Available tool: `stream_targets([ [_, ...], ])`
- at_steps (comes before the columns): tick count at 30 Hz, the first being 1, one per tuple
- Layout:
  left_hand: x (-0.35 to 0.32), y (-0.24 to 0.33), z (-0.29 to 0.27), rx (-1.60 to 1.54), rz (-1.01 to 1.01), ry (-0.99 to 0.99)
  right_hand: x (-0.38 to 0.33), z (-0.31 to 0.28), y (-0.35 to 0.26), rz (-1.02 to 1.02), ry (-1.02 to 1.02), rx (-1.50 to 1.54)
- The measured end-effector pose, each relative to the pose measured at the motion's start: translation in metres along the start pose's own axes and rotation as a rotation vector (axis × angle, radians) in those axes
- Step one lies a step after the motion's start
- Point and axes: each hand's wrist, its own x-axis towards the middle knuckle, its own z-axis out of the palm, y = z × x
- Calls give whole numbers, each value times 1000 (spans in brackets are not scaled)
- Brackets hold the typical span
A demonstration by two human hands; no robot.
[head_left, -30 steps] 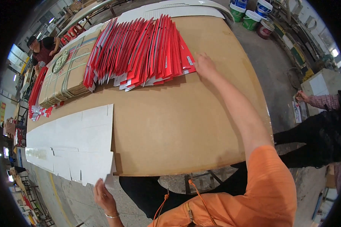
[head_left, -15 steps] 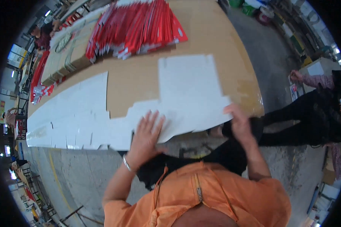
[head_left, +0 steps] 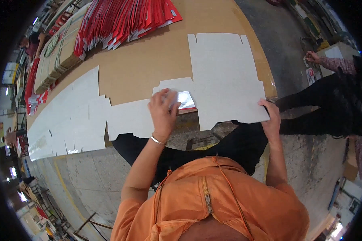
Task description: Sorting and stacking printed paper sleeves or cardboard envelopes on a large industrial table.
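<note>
A flat white die-cut cardboard blank (head_left: 225, 72), with slots in its far edge, lies at the front right of the table. My right hand (head_left: 271, 114) pinches its near right corner, thumb on top and fingers partly hidden beneath. My left hand (head_left: 163, 112) rests by the blank's left part, fingers bent and apart, beside a small shiny silver flap (head_left: 186, 100) with a red edge. Whether the fingertips press on that flap is hard to tell. More white blanks (head_left: 78, 112) lie overlapped to the left, along the table's front edge.
Red folded cartons (head_left: 124, 20) stand in a fanned row at the far left, beside a strapped brown bundle (head_left: 58, 60). The table is covered in brown board (head_left: 149, 60). A person in dark trousers (head_left: 309, 110) stands at the right; another is at the far left.
The blank's right part has shifted right, and a silver flap now shows beside my left hand. My left hand has moved forward, its fingers more bent. My right hand grips the corner. The view has shifted.
</note>
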Motion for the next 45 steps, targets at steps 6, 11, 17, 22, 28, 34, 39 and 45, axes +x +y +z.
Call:
stream_targets([
  [6, 6, 37, 13, -169, 564, -431, 22, 14, 6, 318, 117, 360],
  [11, 26, 58, 61, -95, 294, -73, 34, 30, -7, 590, 243, 284],
  [17, 21, 86, 63, 230, 520, -350, -34, 70, -36, 709, 32, 1128],
  [22, -6, 113, 87, 285, 762, -354, -21, 110, -65, 715, 242, 1186],
  [28, -3, 95, 60, 130, 624, -444, 35, 42, -44, 158, 385, 170],
  [34, -14, 79, 44, 128, 618, -488, 56, 47, -32, -286, 132, -151],
  [39, -32, -10, -40, 163, 572, -393, 55, 41, 7, -238, 49, -208],
  [45, 5, -22, -47, -250, 509, -442, 53, 45, 13, -162, 69, -139],
])
